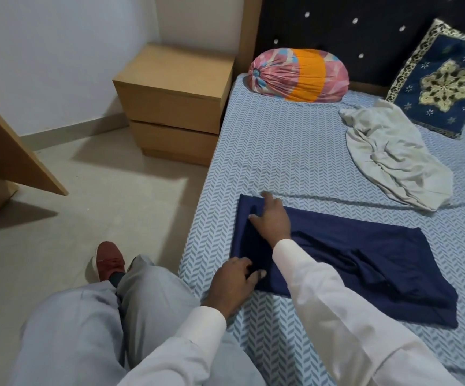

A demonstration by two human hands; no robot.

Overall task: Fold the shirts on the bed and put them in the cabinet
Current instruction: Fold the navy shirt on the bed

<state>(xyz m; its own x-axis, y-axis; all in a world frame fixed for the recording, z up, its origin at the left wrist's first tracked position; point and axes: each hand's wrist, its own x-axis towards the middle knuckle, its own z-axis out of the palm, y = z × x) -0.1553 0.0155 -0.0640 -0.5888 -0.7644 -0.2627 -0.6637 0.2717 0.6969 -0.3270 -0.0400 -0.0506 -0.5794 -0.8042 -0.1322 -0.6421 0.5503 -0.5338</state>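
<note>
A navy blue shirt [365,263] lies partly folded into a long strip on the bed [281,151], near its left edge. My right hand [271,218] rests on the strip's far left end with fingers spread, pressing the cloth flat. My left hand [232,282] pinches the shirt's near left corner between thumb and fingers. A crumpled pale grey shirt [392,157] lies unfolded farther back on the bed, to the right.
A round pink and orange bolster [298,75] and a blue embroidered cushion [443,82] lean against the dark headboard. A wooden two-drawer bedside cabinet [172,101] stands left of the bed. A wooden panel [11,151] juts in at the left. My legs and red shoe [110,260] are on the tiled floor.
</note>
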